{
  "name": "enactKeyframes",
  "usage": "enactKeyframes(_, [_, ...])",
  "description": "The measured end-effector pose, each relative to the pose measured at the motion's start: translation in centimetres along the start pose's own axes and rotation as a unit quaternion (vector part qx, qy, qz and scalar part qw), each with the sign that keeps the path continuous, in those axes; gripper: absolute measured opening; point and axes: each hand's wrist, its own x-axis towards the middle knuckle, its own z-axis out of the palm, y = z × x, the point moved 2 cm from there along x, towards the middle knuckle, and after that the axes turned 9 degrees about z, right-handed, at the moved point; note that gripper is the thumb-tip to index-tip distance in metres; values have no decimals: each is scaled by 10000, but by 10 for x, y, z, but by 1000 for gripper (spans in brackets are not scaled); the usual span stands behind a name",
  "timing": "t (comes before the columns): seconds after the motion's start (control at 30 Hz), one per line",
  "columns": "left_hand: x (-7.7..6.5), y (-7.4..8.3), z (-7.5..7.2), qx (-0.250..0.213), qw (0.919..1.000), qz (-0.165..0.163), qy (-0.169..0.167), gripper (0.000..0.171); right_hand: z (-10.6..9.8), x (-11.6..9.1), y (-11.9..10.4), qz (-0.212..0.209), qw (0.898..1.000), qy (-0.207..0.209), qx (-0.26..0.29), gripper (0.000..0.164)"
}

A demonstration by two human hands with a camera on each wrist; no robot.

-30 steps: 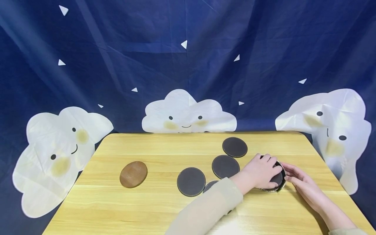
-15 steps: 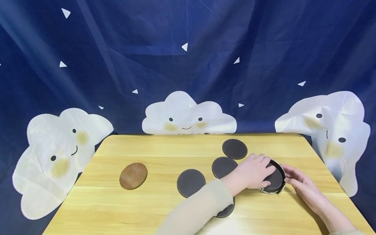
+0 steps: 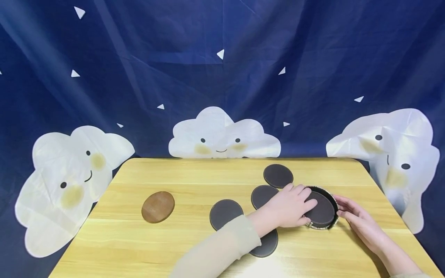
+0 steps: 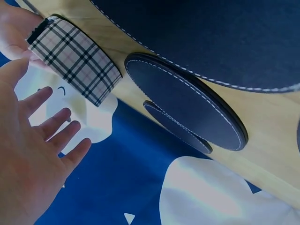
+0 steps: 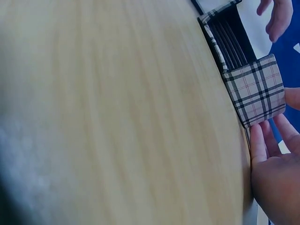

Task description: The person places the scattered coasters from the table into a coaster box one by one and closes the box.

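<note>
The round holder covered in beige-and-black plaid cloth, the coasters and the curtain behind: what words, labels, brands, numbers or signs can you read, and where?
None: no readable text in any view.
Round beige-and-black plaid holder: check pattern only.
Round black stitched coasters: no lettering visible.
Flat round brown disc: faint marks, too small to make out.
Dark blue fabric curtain: white triangles and smiling white clouds, no writing.

A dark blue curtain (image 3: 250, 85), dotted with small white triangles (image 3: 221, 54), hung behind the far edge of the pale wood-grained counter (image 3: 114, 239). A smiling, yellow-cheeked middle cloud (image 3: 222, 133) showed just above that edge, while a left cloud (image 3: 50, 162) and a right cloud (image 3: 410, 131) showed beyond the far left and far right corners.
</note>
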Motion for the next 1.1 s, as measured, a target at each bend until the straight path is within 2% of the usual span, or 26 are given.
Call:
enactKeyframes(0.27, [-24,-5,-6,78,9993,122,357,52,2,1,-1,-73,10000,-41,36,59])
enactKeyframes(0.57, [-58,-17,-7,325,9986,118,406,57,3,3,-2,-23,10000,33,-74,57])
enactKeyframes(0.7, [-74,-22,-7,297,9979,105,567,55,3,3,-3,-44,10000,52,-69,58])
enactKeyframes(0.9, [-98,-30,-1,212,9967,29,788,52,2,2,-2,13,10000,60,-66,57])
enactKeyframes(1.1, [-123,-35,11,130,9975,-164,669,54,1,0,-2,45,10000,20,-68,57])
